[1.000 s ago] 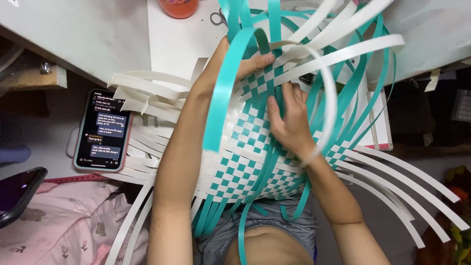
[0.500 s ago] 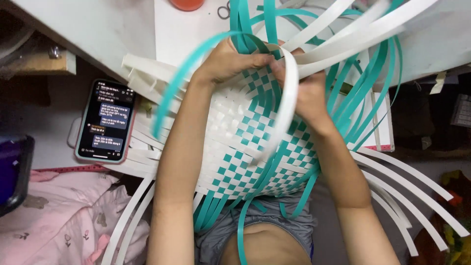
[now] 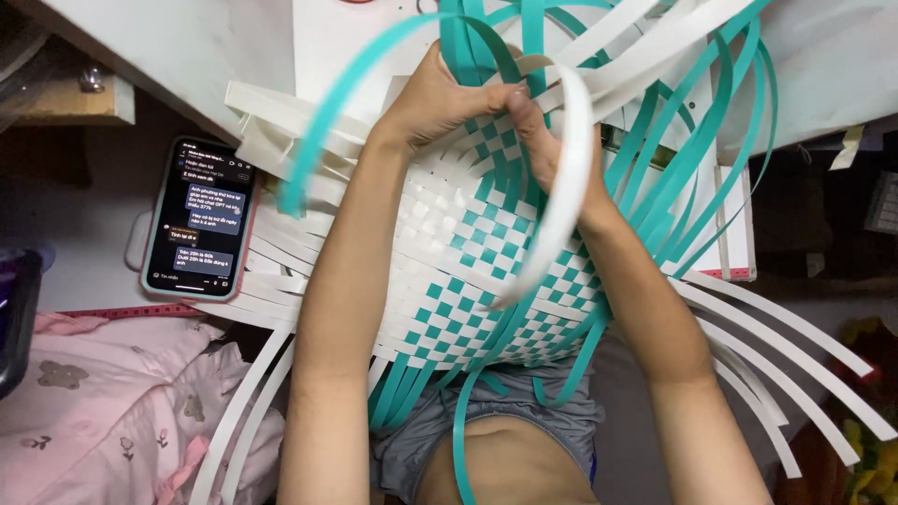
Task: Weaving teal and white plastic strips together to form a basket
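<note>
Two hands meet at the far rim of the weaving, at about twelve o'clock in the head view. The left hand lies palm-down over the top edge of the half-woven basket of flat white and teal plastic strips, fingers curled shut onto the strips there, though which strip it pinches I cannot tell. The right hand is just beside it, touching it at the fingertips, and is closed on the broad white plastic strip. That strip starts at the grip and arcs down toward six o'clock, bowing out toward three o'clock; its long axis runs from twelve to about seven o'clock, and its free end points at the woven checker panel. The right hand is plainly the nearer to it. The basket rests on the person's lap, its long axis running from ten to four o'clock, with loose strips fanning outward. A curved loose teal strip loops off toward ten o'clock. At nine o'clock a lit smartphone lies face-up, below the white worktop; a pink patterned cloth sits at eight o'clock.
</note>
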